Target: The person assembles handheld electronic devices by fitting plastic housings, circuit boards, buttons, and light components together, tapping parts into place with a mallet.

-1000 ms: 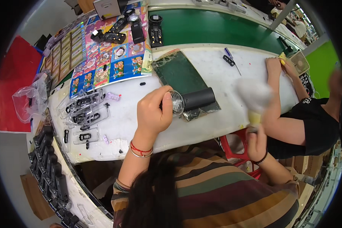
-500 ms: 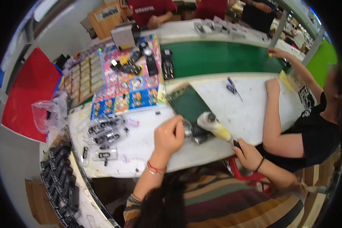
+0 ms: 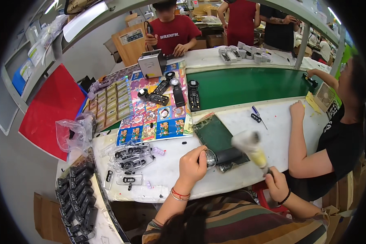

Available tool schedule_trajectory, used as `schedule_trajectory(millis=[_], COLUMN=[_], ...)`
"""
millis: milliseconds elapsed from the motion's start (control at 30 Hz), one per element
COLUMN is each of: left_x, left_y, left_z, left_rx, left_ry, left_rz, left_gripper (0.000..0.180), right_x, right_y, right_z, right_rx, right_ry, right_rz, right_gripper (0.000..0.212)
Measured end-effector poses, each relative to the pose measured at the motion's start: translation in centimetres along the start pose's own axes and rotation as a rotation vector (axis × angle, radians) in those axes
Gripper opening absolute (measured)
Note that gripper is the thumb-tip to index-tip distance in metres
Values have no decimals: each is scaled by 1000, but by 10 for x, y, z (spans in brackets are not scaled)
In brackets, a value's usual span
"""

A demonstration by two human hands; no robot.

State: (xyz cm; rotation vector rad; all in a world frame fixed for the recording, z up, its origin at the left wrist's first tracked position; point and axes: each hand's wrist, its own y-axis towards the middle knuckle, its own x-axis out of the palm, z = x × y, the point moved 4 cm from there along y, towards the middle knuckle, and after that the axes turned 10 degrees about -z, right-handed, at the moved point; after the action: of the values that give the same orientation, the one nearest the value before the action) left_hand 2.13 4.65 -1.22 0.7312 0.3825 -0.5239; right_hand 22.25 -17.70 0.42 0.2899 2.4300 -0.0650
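My left hand (image 3: pixel 192 167) is closed around the clear, ribbed round head of a black cylinder (image 3: pixel 229 156) that looks like a flashlight. The cylinder lies sideways over a dark green pad (image 3: pixel 213 132) at the table's near edge, pointing right. My right hand (image 3: pixel 277 186) grips the dark handle end of a mallet (image 3: pixel 246 140) with a whitish head and yellow on its shaft. Its head, blurred by motion, appears above the pad's right side, apart from the cylinder.
Clear casings with black parts (image 3: pixel 132 158) lie to the left. Several black devices (image 3: pixel 177 92) rest on a colourful sheet. A purple-handled screwdriver (image 3: pixel 257 114) lies right of the pad. A green belt (image 3: pixel 240 87) runs behind. At the right, a co-worker's arm (image 3: pixel 297 134) rests on the table.
The view has tilted up, showing more of the far side. Relative to the cylinder, the mallet head has moved up and to the right. My left hand keeps its grip.
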Motion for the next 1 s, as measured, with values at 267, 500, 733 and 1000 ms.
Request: schedule_trajectory(millis=[267, 500, 733, 1000], left_x=[4, 3, 2, -15], left_y=[3, 4, 5, 5], left_z=[-1, 0, -4, 3], left_rx=[2, 14, -123, -147], left_ry=[8, -10, -35, -261], left_rz=[-11, 2, -91, 30], left_gripper=[18, 19, 17, 20], right_x=[-3, 4, -22, 42], right_y=[-10, -26, 37, 120], right_z=[32, 67, 49, -57], right_rx=[89, 202, -5, -802], right_ry=[-62, -186, -361, -517], right_rz=[-56, 20, 411, -17], right_gripper=[20, 24, 17, 66])
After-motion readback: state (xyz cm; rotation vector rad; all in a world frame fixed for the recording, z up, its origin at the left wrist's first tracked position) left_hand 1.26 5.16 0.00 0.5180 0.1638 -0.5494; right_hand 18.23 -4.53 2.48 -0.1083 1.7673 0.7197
